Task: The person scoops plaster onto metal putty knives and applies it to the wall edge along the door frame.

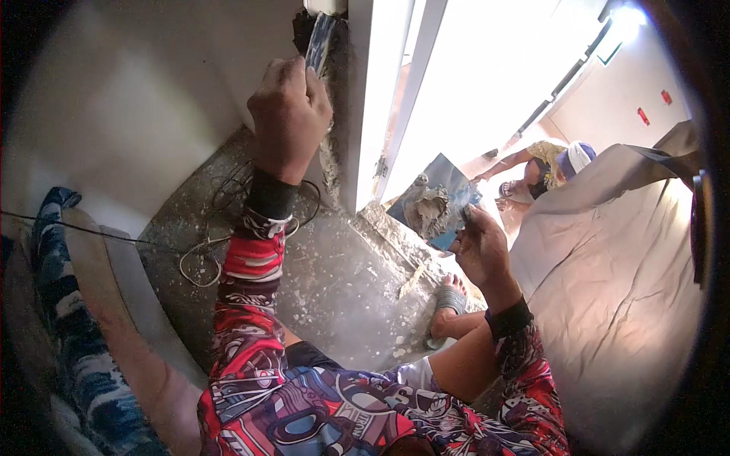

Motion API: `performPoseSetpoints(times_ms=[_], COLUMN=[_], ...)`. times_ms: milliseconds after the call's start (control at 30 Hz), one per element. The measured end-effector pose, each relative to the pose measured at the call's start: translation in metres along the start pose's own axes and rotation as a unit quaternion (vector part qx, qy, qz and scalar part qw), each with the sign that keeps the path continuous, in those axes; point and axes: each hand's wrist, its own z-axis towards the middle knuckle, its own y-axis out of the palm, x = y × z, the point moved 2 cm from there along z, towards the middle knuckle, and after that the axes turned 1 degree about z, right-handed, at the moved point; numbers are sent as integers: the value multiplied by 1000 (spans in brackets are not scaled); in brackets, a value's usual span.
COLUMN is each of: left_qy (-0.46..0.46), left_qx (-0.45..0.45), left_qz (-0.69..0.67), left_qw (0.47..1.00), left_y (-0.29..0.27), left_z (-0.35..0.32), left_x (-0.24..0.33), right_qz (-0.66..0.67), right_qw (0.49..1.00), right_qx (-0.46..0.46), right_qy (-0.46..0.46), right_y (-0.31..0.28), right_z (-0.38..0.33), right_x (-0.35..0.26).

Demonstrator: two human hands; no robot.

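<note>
Up by the white door frame [374, 99], my left hand [289, 114] is closed around a smeared putty knife [320, 44]. Its blade lies against the rough strip of grey mortar [331, 144] between the wall and the frame. My right hand [484, 247] grips the edge of a dark, square plate [455, 178], tilted, right of the frame's foot. A lump of wet grey mortar [427, 214] sits on that plate. Part of the knife is hidden by my left fingers.
Loose cables [201, 262] lie on the splattered floor [327, 262] at left. Beyond the plate another person [544, 167] crouches low. A draped pale sheet [608, 251] fills the right side. A blue-and-white patterned cloth [80, 327] hangs at far left.
</note>
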Motion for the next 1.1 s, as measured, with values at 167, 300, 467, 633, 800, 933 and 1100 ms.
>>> performPoseSetpoints(times_ms=[167, 300, 467, 633, 800, 933, 1100], left_qy=[-28, 17, -28, -18, 16, 34, 14], left_qx=[11, -21, -23, -36, 3, -19, -41], left_qz=[12, -36, -91, -111, -95, -86, -96], left_qw=[999, 999, 995, 993, 995, 996, 994], left_y=[-13, -17, -10, -12, -27, -13, -7], left_z=[-2, -4, 5, 15, 14, 11, 14], left_x=[1, -1, -6, -15, -11, -15, -16], right_qz=[-14, -8, 0, -17, -32, -29, -22], right_qw=[999, 1000, 1000, 1000, 999, 999, 1000], right_qx=[42, 24, 0, 16, 9, 31, 3], right_qy=[0, -3, -2, 1, -5, -9, -7], right_y=[16, 8, 5, 13, 9, 13, -11], right_z=[-2, -2, -4, -5, -5, -4, 3], right_x=[0, 0, -2, -1, 0, 2, -1])
